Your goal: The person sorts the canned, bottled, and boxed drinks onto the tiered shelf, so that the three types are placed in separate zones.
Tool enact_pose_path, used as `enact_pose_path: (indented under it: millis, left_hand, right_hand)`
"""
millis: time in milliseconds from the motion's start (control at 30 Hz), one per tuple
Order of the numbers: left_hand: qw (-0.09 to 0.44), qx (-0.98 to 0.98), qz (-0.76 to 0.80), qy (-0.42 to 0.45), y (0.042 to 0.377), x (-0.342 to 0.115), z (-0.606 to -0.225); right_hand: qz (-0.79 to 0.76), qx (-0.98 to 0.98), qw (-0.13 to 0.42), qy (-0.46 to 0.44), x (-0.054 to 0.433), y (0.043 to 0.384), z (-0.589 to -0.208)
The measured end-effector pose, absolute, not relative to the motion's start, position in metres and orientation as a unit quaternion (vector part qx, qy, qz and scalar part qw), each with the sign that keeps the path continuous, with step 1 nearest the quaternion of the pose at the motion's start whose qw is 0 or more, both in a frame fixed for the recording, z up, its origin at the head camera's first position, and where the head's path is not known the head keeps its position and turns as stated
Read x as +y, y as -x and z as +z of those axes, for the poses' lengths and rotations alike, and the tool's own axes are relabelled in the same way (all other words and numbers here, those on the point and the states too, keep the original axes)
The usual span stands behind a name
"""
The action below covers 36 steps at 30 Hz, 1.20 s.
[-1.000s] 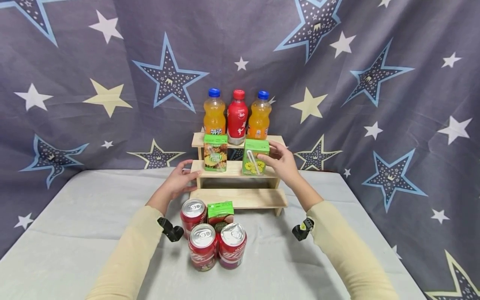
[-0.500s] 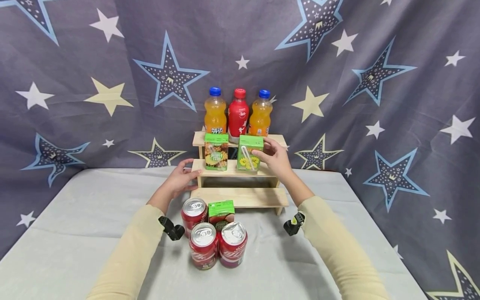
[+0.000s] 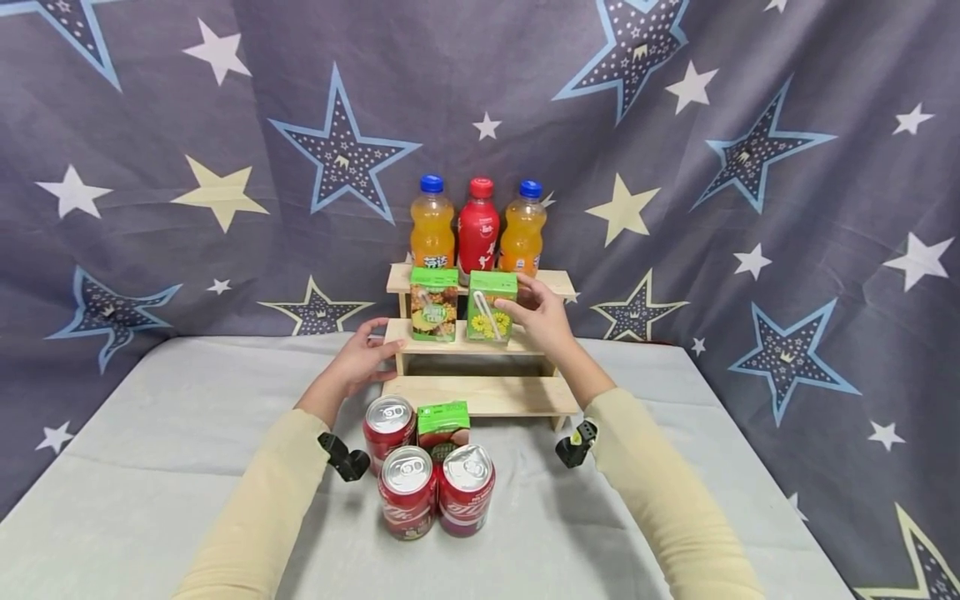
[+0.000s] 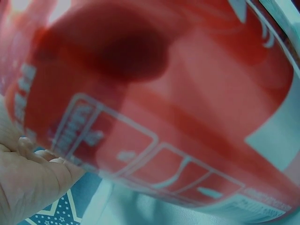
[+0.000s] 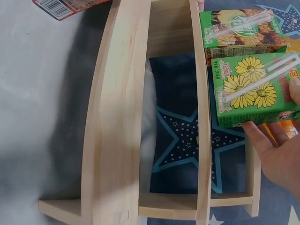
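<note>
Your right hand (image 3: 543, 321) is pinching the flowered juice box (image 3: 487, 317), thumb and fingers parted just its width, and is holding it at the rack (image 3: 480, 396)'s middle step (image 3: 427, 347) beside a pineapple juice box (image 3: 433, 308). Your left hand (image 3: 356, 362) is gripping the rack's left end.

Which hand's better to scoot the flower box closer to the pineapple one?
Probably the right hand: it holds the flower box. The left hand touches the stand, beyond the pineapple box.
</note>
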<state>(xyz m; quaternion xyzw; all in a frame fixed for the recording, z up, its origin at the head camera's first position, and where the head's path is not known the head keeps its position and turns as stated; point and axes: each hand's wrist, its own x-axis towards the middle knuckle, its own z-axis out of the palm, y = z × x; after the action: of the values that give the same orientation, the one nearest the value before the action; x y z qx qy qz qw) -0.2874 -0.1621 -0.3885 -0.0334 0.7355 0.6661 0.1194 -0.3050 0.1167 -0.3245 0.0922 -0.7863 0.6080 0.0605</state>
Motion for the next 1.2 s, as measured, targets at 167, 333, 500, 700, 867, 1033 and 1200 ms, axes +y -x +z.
enact_pose_path:
  millis: [167, 333, 500, 700, 867, 1033, 1200]
  left_hand:
    - [0.116, 0.737, 0.665, 0.030, 0.286, -0.162, -0.388]
    - [0.115, 0.736, 0.666, 0.027, 0.286, -0.164, -0.389]
    - [0.119, 0.736, 0.666, 0.032, 0.286, -0.164, -0.391]
    - [0.119, 0.733, 0.668, 0.032, 0.286, -0.163, -0.388]
    - [0.117, 0.738, 0.664, 0.035, 0.286, -0.163, -0.386]
    - [0.120, 0.736, 0.665, 0.034, 0.286, -0.163, -0.387]
    - [0.117, 0.735, 0.668, 0.030, 0.286, -0.162, -0.387]
  right_hand:
    - [0.608, -0.787, 0.055, -0.090, 0.113, 0.305, -0.325]
    - [0.602, -0.792, 0.056, -0.080, 0.109, 0.307, -0.326]
    - [0.601, -0.794, 0.056, -0.070, 0.108, 0.307, -0.330]
    - [0.604, -0.792, 0.067, -0.069, 0.107, 0.311, -0.333]
    - [0.606, -0.788, 0.076, -0.078, 0.104, 0.313, -0.332]
    - [0.605, -0.789, 0.079, -0.073, 0.104, 0.311, -0.333]
    - [0.608, -0.785, 0.087, -0.073, 0.107, 0.310, -0.335]
